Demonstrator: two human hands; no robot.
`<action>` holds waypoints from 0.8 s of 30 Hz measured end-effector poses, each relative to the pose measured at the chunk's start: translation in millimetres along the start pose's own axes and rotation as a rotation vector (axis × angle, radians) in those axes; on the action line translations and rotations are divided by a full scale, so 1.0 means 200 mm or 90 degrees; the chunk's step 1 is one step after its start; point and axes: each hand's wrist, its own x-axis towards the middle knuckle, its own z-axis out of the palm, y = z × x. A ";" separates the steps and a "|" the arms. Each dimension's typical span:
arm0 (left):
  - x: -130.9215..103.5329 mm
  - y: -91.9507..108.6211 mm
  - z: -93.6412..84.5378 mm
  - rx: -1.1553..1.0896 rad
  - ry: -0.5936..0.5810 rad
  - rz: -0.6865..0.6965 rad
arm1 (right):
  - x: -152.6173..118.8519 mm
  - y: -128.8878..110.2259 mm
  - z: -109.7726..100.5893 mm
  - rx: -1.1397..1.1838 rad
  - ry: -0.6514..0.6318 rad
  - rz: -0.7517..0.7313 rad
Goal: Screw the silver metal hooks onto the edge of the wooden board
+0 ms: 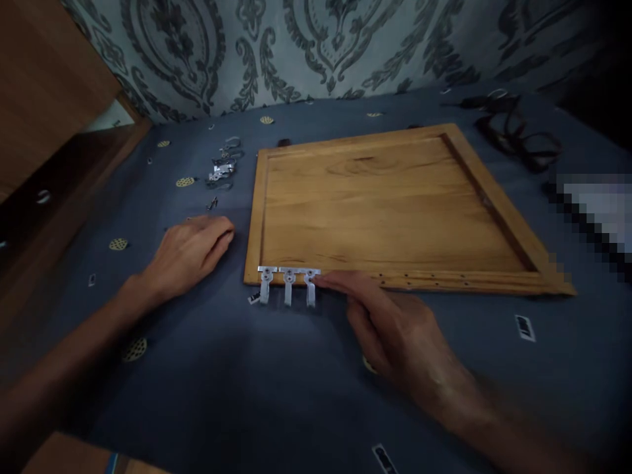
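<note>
A framed wooden panel [390, 204] lies on the blue patterned cloth. Along its near edge sit three silvery metal hooks [289, 280], side by side at the left end, their arms hanging past the edge. My right hand [405, 336] reaches in from the right, its index finger stretched out and its tip touching the rightmost hook; the thumb hangs apart below. My left hand [192, 257] rests on the cloth left of the panel, fingers curled closed. Whatever may be inside them is hidden.
More metal hooks [222, 170] lie in a loose pile beyond my left hand, with small screws [212, 203] nearer. Small dark holes run along the panel's near rail. Dark-framed glasses [523, 141] lie at the back right. Wooden furniture [44, 85] stands at left.
</note>
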 end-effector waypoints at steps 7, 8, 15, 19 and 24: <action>-0.03 0.03 0.10 0.033 0.035 0.012 | 0.00 0.00 0.00 -0.006 0.004 -0.007; -0.03 0.03 0.11 0.033 0.038 0.012 | 0.00 0.00 0.00 -0.008 0.005 -0.008; -0.04 -0.02 0.05 -0.002 -0.010 0.057 | 0.00 0.00 0.01 0.017 0.010 0.003; -0.08 -0.10 -0.04 -0.007 -0.077 0.106 | 0.00 0.01 0.00 0.037 0.009 0.000; -0.15 -0.16 -0.13 -0.058 -0.185 0.093 | 0.00 0.01 0.00 0.027 0.000 0.006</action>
